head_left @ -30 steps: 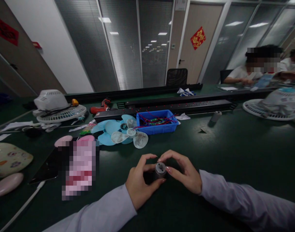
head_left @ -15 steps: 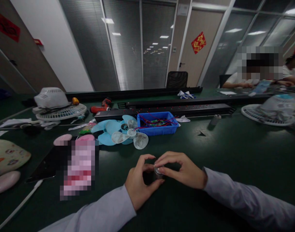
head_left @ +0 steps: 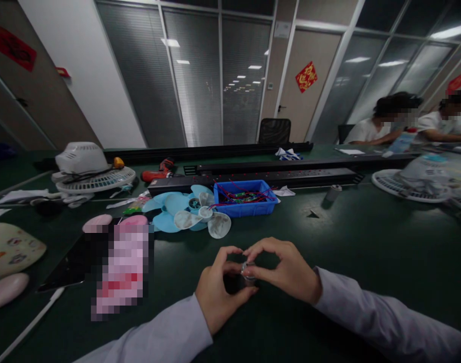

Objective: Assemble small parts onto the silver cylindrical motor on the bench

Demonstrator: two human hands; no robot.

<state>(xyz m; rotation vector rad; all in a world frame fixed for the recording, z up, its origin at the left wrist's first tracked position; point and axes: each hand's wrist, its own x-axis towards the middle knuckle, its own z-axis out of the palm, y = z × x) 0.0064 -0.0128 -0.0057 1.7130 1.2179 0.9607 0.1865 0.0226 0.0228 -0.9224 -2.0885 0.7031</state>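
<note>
Item: small metal cylinder [head_left: 247, 270], lower centre of frame, stood on the dark green table [head_left: 366, 242]. Pinched from both sides by left hand [head_left: 215, 290] and right hand [head_left: 289, 272], fingertips closed around it, apparently to steady it. Blue bin [head_left: 245, 198] and fan blades [head_left: 194, 213] lie behind, apart.

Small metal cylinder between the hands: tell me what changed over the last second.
The right hand has closed over the small metal cylinder, its fingers now covering most of the round top that showed a second ago. The left hand still pinches it from the other side on the green table. The blue bin and fan blades lie as before.
</note>
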